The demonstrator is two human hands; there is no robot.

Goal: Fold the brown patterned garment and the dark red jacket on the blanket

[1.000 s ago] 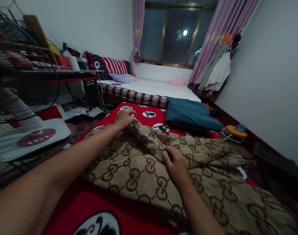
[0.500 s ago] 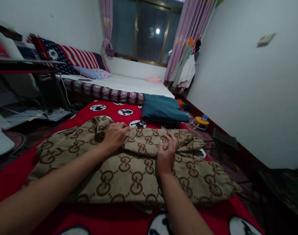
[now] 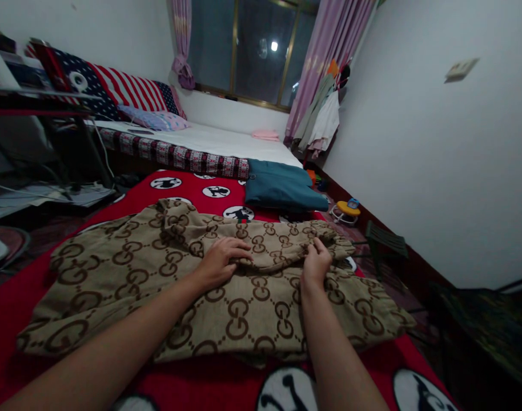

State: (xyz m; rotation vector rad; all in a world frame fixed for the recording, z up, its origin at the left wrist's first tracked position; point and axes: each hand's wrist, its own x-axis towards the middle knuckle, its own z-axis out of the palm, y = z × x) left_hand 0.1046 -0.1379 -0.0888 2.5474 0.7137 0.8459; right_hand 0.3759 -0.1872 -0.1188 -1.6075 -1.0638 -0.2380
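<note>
A beige garment with a brown interlocking-letter pattern lies spread and partly folded over on a red blanket with white round prints. A small green and red tab shows at its far edge. My left hand rests on the middle of the cloth, palm down, fingers stretched to the right. To its right, my right hand pinches a fold of the same garment between thumb and fingers. Beyond the garment lies a folded teal cloth item.
A bed with a white sheet stands at the back under the window. On the left is a desk with things on it. A yellow-seated stool and a dark folding stool stand at the right, along the wall.
My left hand has moved right and nearer along the cloth, off the bunched far-left part. My right hand has shifted right, and its raised fingers have closed on a fold.
</note>
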